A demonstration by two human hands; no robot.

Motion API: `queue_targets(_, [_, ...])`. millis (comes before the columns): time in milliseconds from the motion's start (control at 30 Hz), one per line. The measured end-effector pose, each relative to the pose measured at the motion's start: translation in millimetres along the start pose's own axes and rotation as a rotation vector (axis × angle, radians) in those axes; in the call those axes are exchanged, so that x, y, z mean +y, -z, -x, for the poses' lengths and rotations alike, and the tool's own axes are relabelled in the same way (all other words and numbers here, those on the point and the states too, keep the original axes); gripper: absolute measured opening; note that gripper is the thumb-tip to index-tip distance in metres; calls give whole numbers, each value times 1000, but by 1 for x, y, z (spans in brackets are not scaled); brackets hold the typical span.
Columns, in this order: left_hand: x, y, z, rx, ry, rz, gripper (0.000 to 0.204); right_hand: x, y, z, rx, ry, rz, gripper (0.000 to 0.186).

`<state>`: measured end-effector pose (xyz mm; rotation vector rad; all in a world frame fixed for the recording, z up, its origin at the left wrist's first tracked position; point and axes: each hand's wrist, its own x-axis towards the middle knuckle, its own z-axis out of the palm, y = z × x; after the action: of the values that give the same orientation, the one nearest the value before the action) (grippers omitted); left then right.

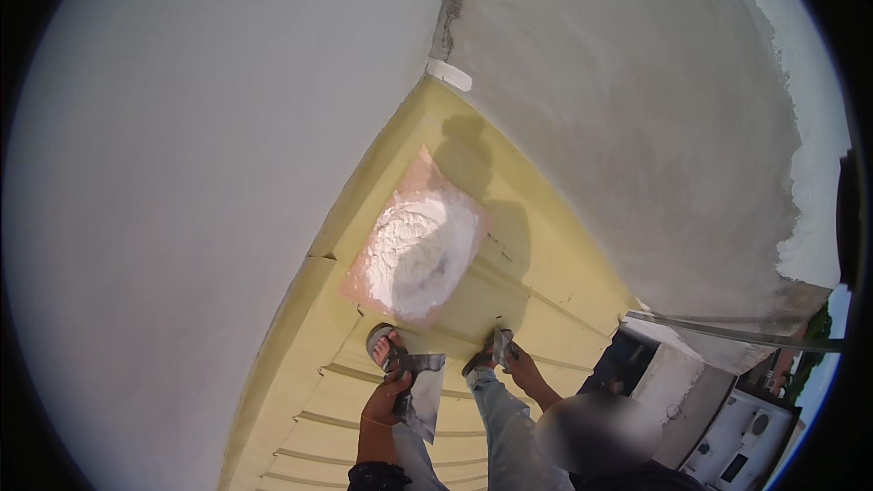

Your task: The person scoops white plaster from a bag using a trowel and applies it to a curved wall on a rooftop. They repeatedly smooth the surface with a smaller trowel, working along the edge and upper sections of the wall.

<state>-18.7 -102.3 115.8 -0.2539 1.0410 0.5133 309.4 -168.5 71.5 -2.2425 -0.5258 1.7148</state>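
Beside the pale wall (182, 218) and the grey wall (637, 127), I am standing on the yellow ribbed roof (546, 273). On it, ahead of me, a pinkish sheet (424, 168) is bearing a heap of white paste (405, 241). My left hand (389, 398) is gripping a broad flat blade (425, 407), and my right hand (522, 370) is holding a smaller blade (502, 347). For tidy handling, I should be keeping both edges clean and level.

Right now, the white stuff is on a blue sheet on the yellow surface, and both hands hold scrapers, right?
Nearly: the head view shows a pink sheet, not blue. The white stuff is on it, on the yellow surface; the left hand holds a broad scraper, the right hand a smaller scraper.
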Motion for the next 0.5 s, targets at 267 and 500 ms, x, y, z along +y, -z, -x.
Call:
queue_targets(267, [1,2,3,22,-15,-86,41,13,3,-5,50,84,43,50])
queue_targets(500, [75,-74,24,-165,-204,-100,45,-97,50,32,70,352,-13,45])
